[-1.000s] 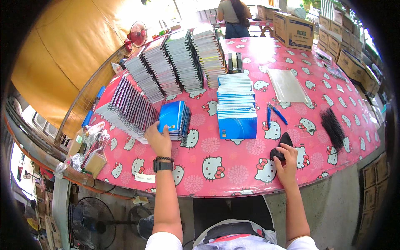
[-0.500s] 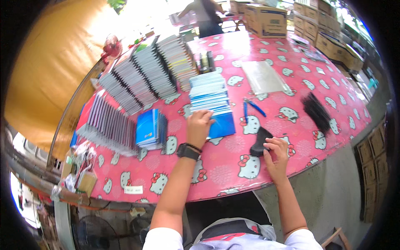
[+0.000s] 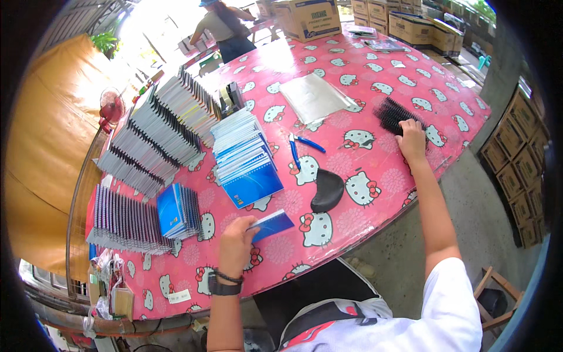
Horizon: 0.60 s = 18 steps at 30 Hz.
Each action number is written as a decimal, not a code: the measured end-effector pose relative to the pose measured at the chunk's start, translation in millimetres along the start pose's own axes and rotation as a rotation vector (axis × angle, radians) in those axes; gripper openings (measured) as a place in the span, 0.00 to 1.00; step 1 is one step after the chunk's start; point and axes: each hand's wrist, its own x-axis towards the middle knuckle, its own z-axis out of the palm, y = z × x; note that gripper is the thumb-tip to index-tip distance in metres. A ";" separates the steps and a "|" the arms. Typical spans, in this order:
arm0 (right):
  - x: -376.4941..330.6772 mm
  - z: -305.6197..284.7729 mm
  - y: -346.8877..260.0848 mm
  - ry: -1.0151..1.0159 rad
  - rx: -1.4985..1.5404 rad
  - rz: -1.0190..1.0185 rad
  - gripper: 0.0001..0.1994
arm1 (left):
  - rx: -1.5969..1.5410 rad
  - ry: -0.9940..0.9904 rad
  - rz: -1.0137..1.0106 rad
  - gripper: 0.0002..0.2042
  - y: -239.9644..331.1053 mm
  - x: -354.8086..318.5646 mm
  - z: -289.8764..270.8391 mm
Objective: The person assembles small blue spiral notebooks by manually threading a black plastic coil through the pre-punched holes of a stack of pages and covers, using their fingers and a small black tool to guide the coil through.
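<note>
My left hand (image 3: 237, 237) is closed on the end of a blue-covered booklet (image 3: 273, 225), held low over the near part of the table. Beyond it lies a fanned stack of blue booklets (image 3: 252, 185) with a row of holes along the top cover's edge. My right hand (image 3: 412, 139) reaches out to a pile of black spiral binding coils (image 3: 393, 115). Its fingertips touch the near edge of the pile, thumb apart from the fingers; no coil shows between them. A black curved pad (image 3: 328, 191) and blue-handled pliers (image 3: 305, 146) lie between my hands.
Rows of coil-bound booklets (image 3: 158, 129) and a few bound blue ones (image 3: 175, 212) stand at the left. A clear plastic sheet (image 3: 315, 97) lies mid-table. Cardboard boxes (image 3: 309, 20) stand at the back, near another person (image 3: 221, 29). A red fan (image 3: 111, 107) is far left.
My left hand has drawn a booklet off the stack toward me. My right hand has left the black pad and reached forward and right to the coils. The view has turned right.
</note>
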 end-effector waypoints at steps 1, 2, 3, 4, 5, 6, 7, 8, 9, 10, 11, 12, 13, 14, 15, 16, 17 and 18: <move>4.9 3.2 2.1 -0.050 -0.050 -0.008 0.14 | 0.036 0.017 0.072 0.08 -1.4 -3.3 -0.3; 6.1 8.1 4.1 -0.103 -0.098 -0.019 0.14 | 0.074 0.034 0.140 0.08 -2.5 -4.0 -1.8; 5.4 8.6 6.2 -0.116 -0.056 -0.031 0.14 | 0.105 0.052 0.198 0.08 -3.1 -7.2 -1.0; 5.1 7.5 10.1 -0.129 -0.014 -0.042 0.13 | 0.113 0.063 0.192 0.08 -1.9 -6.7 0.5; 7.7 3.8 9.8 -0.137 0.028 -0.053 0.13 | 0.085 0.062 0.174 0.08 -0.5 -7.3 3.2; 7.7 0.1 9.3 -0.164 0.044 -0.038 0.12 | 0.057 0.062 0.158 0.09 0.8 -8.7 6.4; 6.9 -0.4 8.2 -0.170 0.052 -0.050 0.12 | 0.028 0.058 0.147 0.09 2.1 -9.2 8.8; 6.1 -1.0 7.9 -0.175 0.058 -0.061 0.11 | 0.059 0.079 0.167 0.12 3.5 -9.3 10.6; 7.4 -1.4 8.9 -0.172 0.066 -0.068 0.11 | 0.138 0.072 0.206 0.14 4.3 -9.7 10.0; 7.3 -1.2 9.9 -0.128 0.081 -0.106 0.09 | 0.216 0.065 0.245 0.15 4.7 -10.2 10.0; 10.3 -4.3 3.9 -0.073 0.068 -0.128 0.10 | 0.294 0.062 0.280 0.17 5.2 -10.5 11.1; 11.0 -7.4 -1.9 -0.018 0.054 -0.149 0.11 | 0.336 0.109 0.285 0.19 6.8 -10.2 13.4; 11.0 -10.6 -7.5 0.037 0.039 -0.169 0.11 | 0.377 0.155 0.290 0.20 9.1 -9.6 16.7; 12.3 -21.0 -21.0 0.030 0.035 -0.157 0.13 | 0.417 0.204 0.290 0.22 11.6 -10.1 20.0; 11.8 -34.2 -42.6 0.020 0.037 -0.147 0.14 | 0.393 0.246 0.280 0.22 11.8 -11.0 24.7; 7.8 -43.6 -62.8 0.010 0.040 -0.134 0.15 | 0.369 0.288 0.273 0.23 11.0 -11.0 30.4; 1.7 -48.9 -76.3 -0.047 0.160 -0.115 0.16 | 0.344 0.327 0.272 0.23 11.1 -11.0 32.7; -5.9 -55.6 -89.4 -0.101 0.275 -0.091 0.17 | 0.295 0.301 0.268 0.24 12.0 -11.6 32.3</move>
